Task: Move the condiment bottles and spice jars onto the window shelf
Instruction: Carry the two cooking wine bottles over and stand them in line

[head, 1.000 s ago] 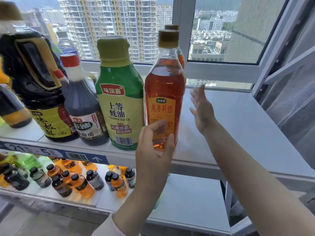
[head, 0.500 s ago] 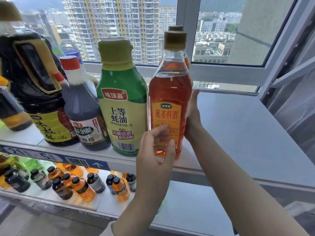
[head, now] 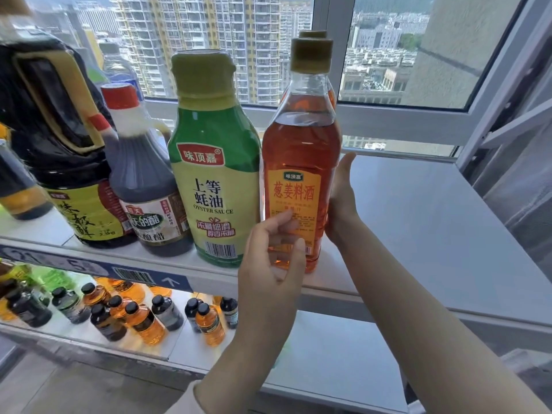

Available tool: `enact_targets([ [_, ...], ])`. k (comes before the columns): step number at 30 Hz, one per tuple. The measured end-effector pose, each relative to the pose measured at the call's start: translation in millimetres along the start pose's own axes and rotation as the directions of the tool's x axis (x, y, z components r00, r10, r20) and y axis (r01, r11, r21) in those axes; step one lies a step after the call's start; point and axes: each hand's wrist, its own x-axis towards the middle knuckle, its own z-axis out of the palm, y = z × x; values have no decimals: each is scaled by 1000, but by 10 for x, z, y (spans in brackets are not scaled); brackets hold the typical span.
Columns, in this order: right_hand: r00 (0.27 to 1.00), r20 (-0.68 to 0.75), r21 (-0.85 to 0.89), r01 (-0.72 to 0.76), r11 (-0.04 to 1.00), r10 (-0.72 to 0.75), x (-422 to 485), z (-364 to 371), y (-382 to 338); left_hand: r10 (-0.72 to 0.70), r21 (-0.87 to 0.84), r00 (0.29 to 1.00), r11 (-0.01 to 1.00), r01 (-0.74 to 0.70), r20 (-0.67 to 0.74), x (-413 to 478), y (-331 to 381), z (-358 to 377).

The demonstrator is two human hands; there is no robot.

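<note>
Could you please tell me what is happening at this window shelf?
A person steadies a clear amber cooking-wine bottle with a tan cap, standing upright on the grey window shelf beside a green oyster sauce bottle. The right hand lies flat against its right side; the left hand touches its front label. Small bottles stand on the lower shelf.

Window frame (head: 388, 121): pale, running across the back.
Tower blocks (head: 185, 34): tall, out beyond the glass.
Barcode label (head: 134, 274): blue strip, white arrow.
</note>
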Motion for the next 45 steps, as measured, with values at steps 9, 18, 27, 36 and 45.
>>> enact_targets([
  [9, 997, 40, -103, 65, 993, -61, 14, -81, 31, 11, 11, 1000, 1000, -11, -1, -25, 10, 2],
  [18, 912, -276, -566, 100, 818, -302, -930, -296, 68, 139, 145, 977, 976, -163, 162, -146, -89, -232],
  [27, 788, -391, -860, -129, 494, -476, -2712, -113, 971, 252, 395, 822, 781, -484, 510, -793, -498, -915],
  [36, 766, -632, -764, -592, 255, -115, -4430, -32, 2136, -32, 422, 542, 666, -615, 840, -2282, -933, -1206],
  [45, 555, -804, -526, -831, 180, 214, -6265, 558, 3262, -396, 388, 162, 602, -698, 904, -4024, -1415, -2012],
])
